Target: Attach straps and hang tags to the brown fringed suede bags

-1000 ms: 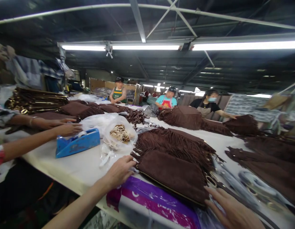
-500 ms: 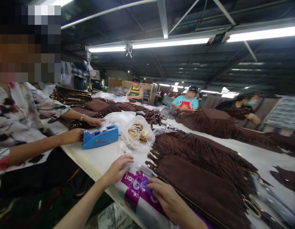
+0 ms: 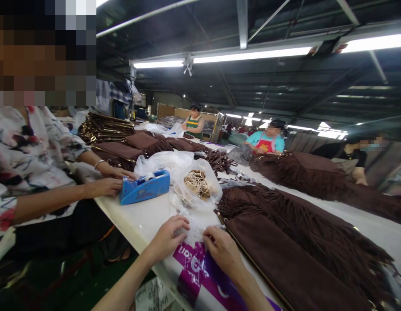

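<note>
My left hand (image 3: 172, 235) hovers at the near table edge, fingers bent and thumb apart, with nothing visible in the grip. My right hand (image 3: 223, 250) is curled, fingertips drawn together beside crumpled clear plastic (image 3: 195, 231); what they pinch, if anything, is hidden. Beneath and between both hands lies a purple and white printed plastic bag (image 3: 191, 270). Right of my right hand is a dark brown fringed bag (image 3: 278, 255) with a zipper along its edge. Beyond my hands sits an open clear bag (image 3: 213, 183) holding pale strings (image 3: 197, 182).
To the left, a co-worker's hands (image 3: 106, 183) are at a blue tape dispenser (image 3: 145, 188). More brown fringed bags (image 3: 317, 172) line the table (image 3: 135, 220). Metal chains or straps (image 3: 106, 128) are heaped at the far left. Other people work across the table.
My hands have come closer together near the clear plastic, the right moving up off the purple print. The view has shifted left. The co-worker's far hand has moved nearer the tape dispenser.
</note>
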Action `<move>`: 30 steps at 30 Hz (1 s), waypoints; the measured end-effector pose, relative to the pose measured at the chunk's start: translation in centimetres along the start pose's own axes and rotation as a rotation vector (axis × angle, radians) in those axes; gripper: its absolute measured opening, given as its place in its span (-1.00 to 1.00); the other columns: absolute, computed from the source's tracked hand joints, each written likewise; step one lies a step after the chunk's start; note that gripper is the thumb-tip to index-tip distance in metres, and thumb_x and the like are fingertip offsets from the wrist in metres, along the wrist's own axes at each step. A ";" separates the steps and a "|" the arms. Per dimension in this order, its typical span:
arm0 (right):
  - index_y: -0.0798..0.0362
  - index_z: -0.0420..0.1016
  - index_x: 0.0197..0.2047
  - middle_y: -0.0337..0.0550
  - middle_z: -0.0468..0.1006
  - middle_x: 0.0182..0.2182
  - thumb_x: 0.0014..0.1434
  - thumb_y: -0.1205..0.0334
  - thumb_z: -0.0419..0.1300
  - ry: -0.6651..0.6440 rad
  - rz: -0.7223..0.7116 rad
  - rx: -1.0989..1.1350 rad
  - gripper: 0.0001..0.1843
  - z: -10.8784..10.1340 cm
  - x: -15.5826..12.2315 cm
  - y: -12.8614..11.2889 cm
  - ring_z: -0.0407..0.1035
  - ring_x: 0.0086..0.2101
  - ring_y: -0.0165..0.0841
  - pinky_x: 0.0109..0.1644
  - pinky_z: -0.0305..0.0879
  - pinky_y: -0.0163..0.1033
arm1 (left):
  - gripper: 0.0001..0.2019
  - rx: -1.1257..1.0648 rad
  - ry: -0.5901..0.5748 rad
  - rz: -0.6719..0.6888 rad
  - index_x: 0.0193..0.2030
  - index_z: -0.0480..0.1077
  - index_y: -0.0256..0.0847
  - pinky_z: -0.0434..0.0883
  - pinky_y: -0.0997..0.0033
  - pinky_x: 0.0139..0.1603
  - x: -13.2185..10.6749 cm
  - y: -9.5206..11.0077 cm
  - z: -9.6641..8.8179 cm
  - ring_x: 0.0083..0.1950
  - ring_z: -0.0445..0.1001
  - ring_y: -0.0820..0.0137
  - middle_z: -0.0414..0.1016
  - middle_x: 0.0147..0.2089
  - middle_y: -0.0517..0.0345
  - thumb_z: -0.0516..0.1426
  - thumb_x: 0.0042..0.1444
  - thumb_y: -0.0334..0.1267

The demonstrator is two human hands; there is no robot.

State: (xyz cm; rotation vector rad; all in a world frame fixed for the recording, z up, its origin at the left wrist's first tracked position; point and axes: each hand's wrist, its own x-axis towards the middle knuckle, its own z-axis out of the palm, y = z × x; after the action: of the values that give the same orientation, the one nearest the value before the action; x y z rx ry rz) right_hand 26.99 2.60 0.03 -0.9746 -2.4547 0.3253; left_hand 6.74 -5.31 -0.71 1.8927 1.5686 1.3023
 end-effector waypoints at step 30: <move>0.06 0.40 -0.60 -0.32 0.43 -0.61 0.07 0.40 0.06 -0.110 0.171 0.032 -0.74 -0.7 -0.8 0.4 0.36 -0.49 -0.41 -0.44 0.11 -0.39 | -0.75 0.445 -0.166 0.171 -0.04 0.55 0.07 0.26 0.20 0.20 -0.2 1.3 0.2 0.12 0.31 0.21 0.32 0.11 0.08 0.16 0.19 -0.30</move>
State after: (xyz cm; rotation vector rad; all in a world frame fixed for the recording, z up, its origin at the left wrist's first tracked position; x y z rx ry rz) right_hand 28.10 2.41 0.18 -1.1853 -2.4594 0.4860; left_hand 7.70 -5.86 0.04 2.3774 1.7459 0.8751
